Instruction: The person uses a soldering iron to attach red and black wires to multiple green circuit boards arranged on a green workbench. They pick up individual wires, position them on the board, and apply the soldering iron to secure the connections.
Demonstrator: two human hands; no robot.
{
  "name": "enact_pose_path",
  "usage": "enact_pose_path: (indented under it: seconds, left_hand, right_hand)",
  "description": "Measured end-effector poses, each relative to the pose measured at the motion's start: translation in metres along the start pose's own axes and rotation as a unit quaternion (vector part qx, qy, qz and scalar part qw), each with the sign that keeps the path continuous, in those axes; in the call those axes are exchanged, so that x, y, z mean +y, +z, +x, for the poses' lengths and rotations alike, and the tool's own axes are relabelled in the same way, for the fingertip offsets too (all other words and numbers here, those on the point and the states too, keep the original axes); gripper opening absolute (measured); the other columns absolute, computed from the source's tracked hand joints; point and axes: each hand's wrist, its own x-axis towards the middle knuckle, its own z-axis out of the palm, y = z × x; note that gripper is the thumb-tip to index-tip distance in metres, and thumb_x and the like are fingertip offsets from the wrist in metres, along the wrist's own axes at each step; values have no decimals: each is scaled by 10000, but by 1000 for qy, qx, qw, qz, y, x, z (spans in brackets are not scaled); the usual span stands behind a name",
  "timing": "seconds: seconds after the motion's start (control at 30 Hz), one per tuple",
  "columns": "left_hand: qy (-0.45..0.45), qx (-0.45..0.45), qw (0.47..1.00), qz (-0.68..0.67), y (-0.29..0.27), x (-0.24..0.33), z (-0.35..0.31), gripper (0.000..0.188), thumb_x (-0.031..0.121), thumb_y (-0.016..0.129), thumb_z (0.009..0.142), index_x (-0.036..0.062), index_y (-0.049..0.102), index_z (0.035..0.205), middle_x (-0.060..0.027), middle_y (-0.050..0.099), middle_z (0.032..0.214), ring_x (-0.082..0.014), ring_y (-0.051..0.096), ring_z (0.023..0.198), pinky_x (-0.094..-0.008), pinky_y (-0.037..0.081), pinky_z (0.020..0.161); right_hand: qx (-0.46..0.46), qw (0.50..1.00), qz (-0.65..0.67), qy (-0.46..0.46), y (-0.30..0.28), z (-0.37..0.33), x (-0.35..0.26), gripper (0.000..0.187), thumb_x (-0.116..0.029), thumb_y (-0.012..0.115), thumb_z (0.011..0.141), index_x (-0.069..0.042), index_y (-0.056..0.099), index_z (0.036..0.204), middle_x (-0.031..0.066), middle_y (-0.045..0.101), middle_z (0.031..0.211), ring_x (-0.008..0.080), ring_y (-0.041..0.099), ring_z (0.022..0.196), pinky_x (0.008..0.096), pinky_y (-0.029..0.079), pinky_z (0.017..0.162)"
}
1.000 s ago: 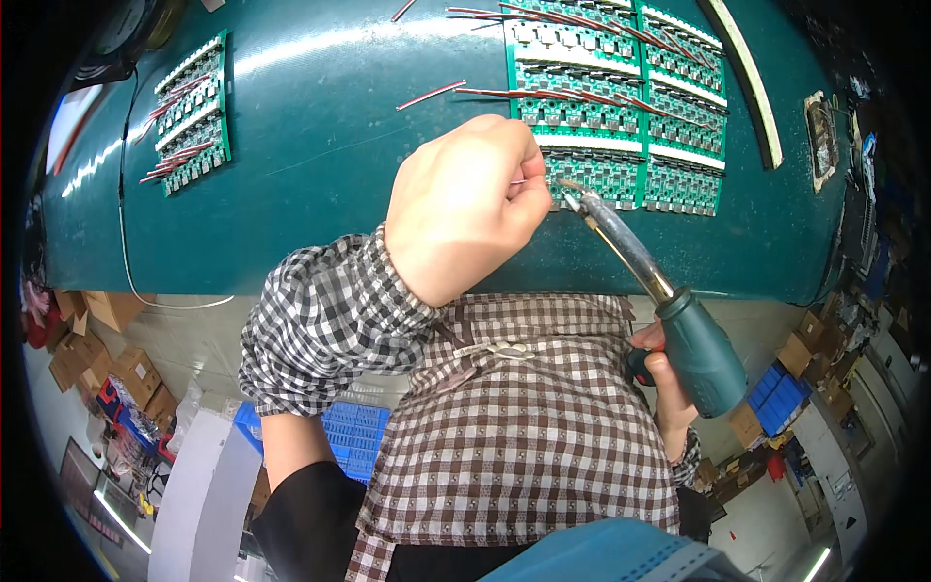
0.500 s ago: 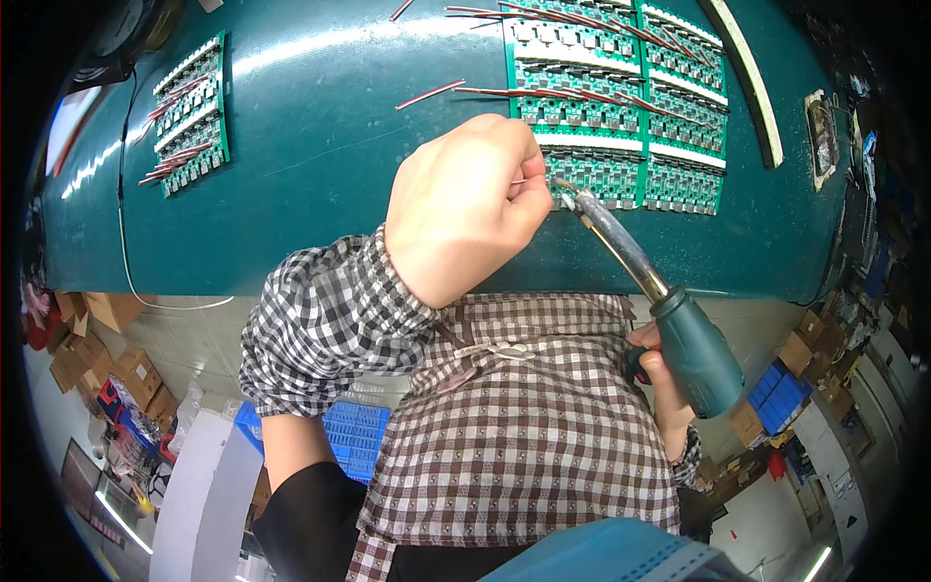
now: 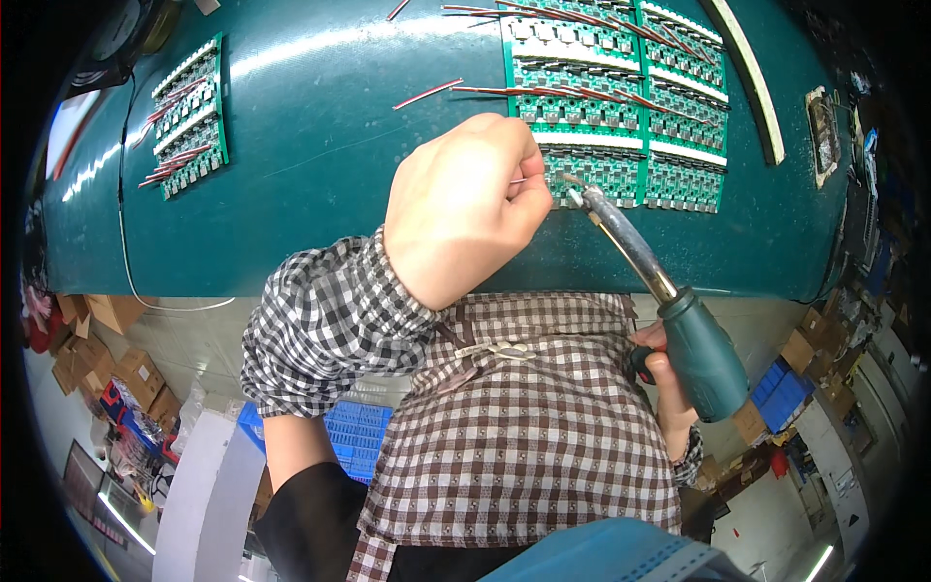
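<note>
Head view: left hand is pinching a thin strand; right hand is gripping a soldering iron, aiming eleven o'clock at circuit boards; keeping both still is probably helping most.

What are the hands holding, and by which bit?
Right hand: soldering iron, by its green handle. Left hand: thin wire, pinched; which part is hidden.

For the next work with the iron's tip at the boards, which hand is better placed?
Probably the right hand: it holds the soldering iron, tip near the circuit boards; the left hand pinches a thin wire.
</note>
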Motion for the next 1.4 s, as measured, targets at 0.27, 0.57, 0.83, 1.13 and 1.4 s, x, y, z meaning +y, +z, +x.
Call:
enact_pose_path:
  seconds: [0.27,0.57,0.83,1.13,1.4]
  left_hand:
    - [-3,1,1000,-4,1,1,0,54,70,681,804,39,643,826,-68,614,760,-184,585,651,-316,479,610]
    - [3,23,1000,-14,3,1,-6,60,60,694,815,40,650,851,-53,627,804,-160,596,671,-297,488,611]
    - [17,49,999,-5,8,0,-9,87,57,706,799,51,628,836,-61,628,799,-189,612,664,-322,495,591]
    - [40,68,997,-7,11,-1,-9,137,68,729,777,60,604,833,-94,645,805,-275,672,688,-388,536,622]
    - [39,80,996,-10,13,-2,-10,98,24,711,781,49,629,828,-46,618,788,-154,593,647,-295,485,559]
  right_hand:
    - [-5,1000,-15,5,-1,-2,0,411,-257,915,771,-3,737,1041,71,734,879,181,706,827,302,547,764]
    - [15,999,34,30,1,-5,1,457,-252,915,774,24,712,1076,82,744,867,167,727,797,286,572,751]
    - [18,997,42,56,2,-6,-1,463,-255,920,769,26,702,1065,74,754,838,157,728,792,277,567,758]
    - [-17,999,-25,10,-4,-6,7,417,-244,918,772,10,720,1037,61,745,834,154,710,777,287,551,745]
    - [-27,999,-46,5,-3,-5,5,366,-233,914,772,-9,738,1002,52,744,833,162,704,777,292,543,732]
